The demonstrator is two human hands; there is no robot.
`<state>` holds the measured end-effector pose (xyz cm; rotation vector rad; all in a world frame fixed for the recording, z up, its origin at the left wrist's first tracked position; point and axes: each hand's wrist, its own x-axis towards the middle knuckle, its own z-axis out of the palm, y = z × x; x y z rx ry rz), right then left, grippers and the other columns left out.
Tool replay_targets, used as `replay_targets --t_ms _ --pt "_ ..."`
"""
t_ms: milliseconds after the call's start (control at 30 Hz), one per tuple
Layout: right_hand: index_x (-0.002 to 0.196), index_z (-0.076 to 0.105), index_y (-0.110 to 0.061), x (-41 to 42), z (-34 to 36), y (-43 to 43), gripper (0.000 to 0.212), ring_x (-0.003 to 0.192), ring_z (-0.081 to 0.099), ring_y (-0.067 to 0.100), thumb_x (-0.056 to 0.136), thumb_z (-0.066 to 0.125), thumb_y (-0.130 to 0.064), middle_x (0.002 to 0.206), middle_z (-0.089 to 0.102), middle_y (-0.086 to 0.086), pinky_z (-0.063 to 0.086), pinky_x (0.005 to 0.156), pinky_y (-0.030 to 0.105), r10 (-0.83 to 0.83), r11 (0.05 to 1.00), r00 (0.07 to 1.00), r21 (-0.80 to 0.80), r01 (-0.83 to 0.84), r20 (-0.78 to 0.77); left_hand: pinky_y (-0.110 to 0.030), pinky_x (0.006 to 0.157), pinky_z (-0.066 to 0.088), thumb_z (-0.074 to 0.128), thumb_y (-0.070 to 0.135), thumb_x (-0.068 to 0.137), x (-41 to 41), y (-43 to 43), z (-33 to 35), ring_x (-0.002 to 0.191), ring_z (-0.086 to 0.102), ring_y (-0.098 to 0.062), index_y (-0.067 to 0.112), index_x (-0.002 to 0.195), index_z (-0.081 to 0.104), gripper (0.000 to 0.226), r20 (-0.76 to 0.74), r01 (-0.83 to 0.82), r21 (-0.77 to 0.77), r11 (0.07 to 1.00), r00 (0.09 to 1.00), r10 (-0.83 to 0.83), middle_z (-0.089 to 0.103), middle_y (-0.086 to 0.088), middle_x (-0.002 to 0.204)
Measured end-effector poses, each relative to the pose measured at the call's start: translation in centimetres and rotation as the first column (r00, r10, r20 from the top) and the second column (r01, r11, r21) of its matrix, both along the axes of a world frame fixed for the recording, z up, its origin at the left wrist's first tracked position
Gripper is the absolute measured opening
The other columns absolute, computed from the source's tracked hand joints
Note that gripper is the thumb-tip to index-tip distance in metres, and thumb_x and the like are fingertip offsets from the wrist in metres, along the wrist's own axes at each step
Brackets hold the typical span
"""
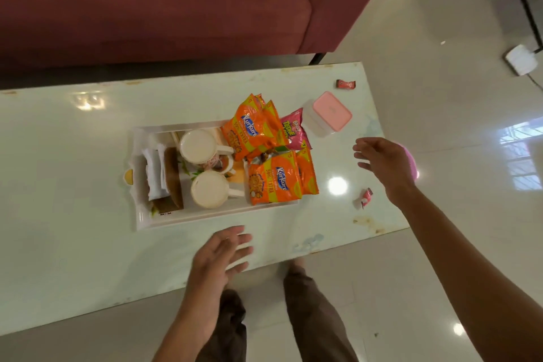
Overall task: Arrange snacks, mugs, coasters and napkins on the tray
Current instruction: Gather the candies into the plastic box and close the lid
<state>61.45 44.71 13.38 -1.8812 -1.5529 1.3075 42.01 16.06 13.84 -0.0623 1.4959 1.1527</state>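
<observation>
A white tray (205,214) lies on the pale table. On it stand two white mugs (197,146) (210,189), a third small mug (221,164) between them, brown coasters (173,176) and folded white napkins (154,178) at its left end. Orange snack packets (274,181) (252,126) and a pink packet (292,129) are piled at its right end. My left hand (220,256) hovers open just in front of the tray. My right hand (385,164) hovers open to the right of the packets. Neither hand holds anything.
A pink-lidded box (330,113) sits right of the tray. A small red wrapper (345,84) lies at the far right corner, and a pink candy wrapper (364,197) lies under my right wrist. A maroon sofa (152,0) stands behind the table. My legs stand at the table's near edge.
</observation>
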Motion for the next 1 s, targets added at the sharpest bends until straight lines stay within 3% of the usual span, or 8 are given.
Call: replay_targets --t_ms 100,233,400,500,633,800,900,1000 --pt "0.112 0.070 -0.012 -0.4 -2.5 3.1 0.022 0.097 0.069 0.021 0.091 0.066 -0.016 0.108 0.073 0.004 0.052 0.089 0.029 0.312 0.904 0.883 0.176 -0.389 0.351 -0.035 0.093 0.055 0.058 0.040 0.085 1.7 2.6 0.2 0.105 0.073 -0.017 0.020 0.118 0.068 0.040 -0.019 0.121 0.057 0.991 0.993 -0.120 0.076 0.003 0.112" --pt "0.131 0.057 -0.015 -0.9 -7.1 8.8 0.050 0.123 0.053 0.031 0.084 0.073 -0.021 0.133 0.059 0.011 0.040 0.102 0.038 0.532 0.730 0.653 0.097 -0.676 0.539 -0.035 0.095 0.054 0.058 0.040 0.087 3.1 6.3 -0.5 0.107 0.072 -0.015 0.020 0.117 0.067 0.038 -0.082 0.168 0.113 0.979 0.984 -0.159 0.076 0.004 0.114" --pt "0.151 0.029 -0.026 -2.0 -10.7 13.7 0.095 0.139 0.027 0.043 0.073 0.083 -0.032 0.154 0.029 0.017 0.040 0.102 0.058 0.617 0.632 0.500 -0.004 -0.775 0.608 -0.033 0.093 0.054 0.062 0.043 0.094 5.8 10.9 -1.8 0.107 0.071 -0.012 0.024 0.118 0.067 0.031 -0.153 0.180 0.120 0.976 0.975 -0.161 0.075 0.007 0.116" --pt "0.153 0.018 -0.036 -2.4 -12.2 15.1 0.108 0.140 0.022 0.046 0.069 0.085 -0.041 0.157 0.019 0.016 0.040 0.101 0.060 0.683 0.585 0.438 -0.078 -0.807 0.585 -0.036 0.095 0.055 0.058 0.040 0.091 7.8 13.1 -2.3 0.105 0.072 -0.011 0.024 0.117 0.067 0.031 -0.183 0.188 0.088 0.978 0.968 -0.169 0.075 0.007 0.114" --pt "0.152 0.026 -0.029 -1.8 -13.7 15.7 0.099 0.128 0.042 0.040 0.072 0.084 -0.032 0.146 0.037 0.016 0.045 0.098 0.052 0.737 0.574 0.517 0.000 -0.819 0.436 -0.035 0.094 0.055 0.058 0.033 0.097 10.4 15.3 -3.0 0.104 0.072 -0.012 0.025 0.117 0.067 0.023 -0.188 0.196 0.050 0.979 0.965 -0.184 0.075 0.006 0.114" --pt "0.149 0.030 -0.032 -0.2 -10.3 14.7 0.096 0.128 0.045 0.032 0.070 0.085 -0.039 0.145 0.045 0.008 0.043 0.097 0.040 0.682 0.670 0.647 0.065 -0.740 0.341 -0.028 0.091 0.056 0.058 0.025 0.100 12.2 18.6 -2.8 0.103 0.073 -0.015 0.017 0.118 0.066 0.021 -0.236 0.114 0.077 0.990 0.967 -0.093 0.074 -0.001 0.115" --pt "0.139 0.036 -0.039 1.5 -5.3 12.3 0.087 0.122 0.054 0.026 0.068 0.085 -0.045 0.144 0.047 -0.003 0.052 0.093 0.039 0.619 0.779 0.780 0.053 -0.625 0.094 -0.028 0.093 0.056 0.064 0.034 0.094 11.9 21.6 -2.5 0.110 0.070 -0.015 0.024 0.123 0.064 0.031 -0.263 -0.036 0.149 0.988 0.962 0.074 0.070 0.001 0.123" --pt "0.131 0.043 -0.044 3.6 -1.0 9.2 0.077 0.109 0.064 0.017 0.066 0.084 -0.044 0.135 0.052 -0.009 0.061 0.079 0.033 0.576 0.815 0.810 -0.008 -0.580 -0.114 -0.031 0.100 0.052 0.068 0.046 0.088 10.9 24.3 -2.0 0.124 0.062 -0.012 0.038 0.136 0.055 0.050 -0.214 -0.066 0.211 0.975 0.970 0.112 0.063 0.006 0.136"
